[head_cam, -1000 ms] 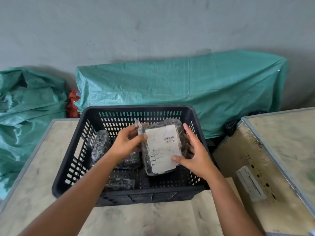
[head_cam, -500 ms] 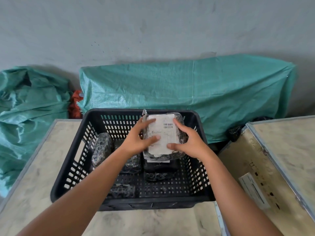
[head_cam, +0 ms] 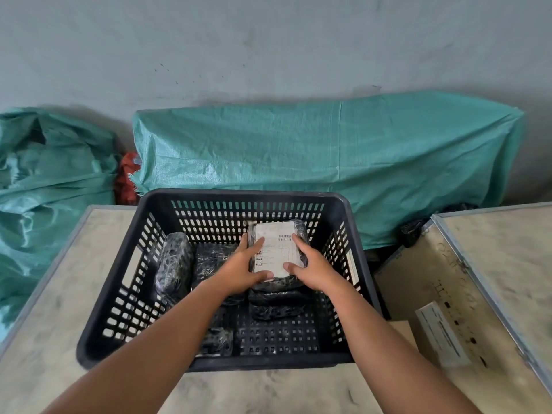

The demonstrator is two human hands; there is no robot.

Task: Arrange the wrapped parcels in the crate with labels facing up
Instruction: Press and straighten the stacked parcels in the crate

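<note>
Crate [head_cam: 98, 297]: black, walls patterned with rows of slots, floor with a grid of small square holes. Parcels [head_cam: 174, 264]: black under glossy clear wrap with grey-white creases. Label [head_cam: 276, 249] on the parcel at the crate's 1 o'clock: white, black barcode and print lines. Table [head_cam: 62, 282]: mottled beige, grey metal edge. Tarp [head_cam: 328, 162] at 12 o'clock: teal woven. Bag [head_cam: 127, 177] at 10 o'clock: red. Wall [head_cam: 268, 46]: pale grey. Box [head_cam: 433, 282] at 3 o'clock: beige, white sticker, black marks.
</note>
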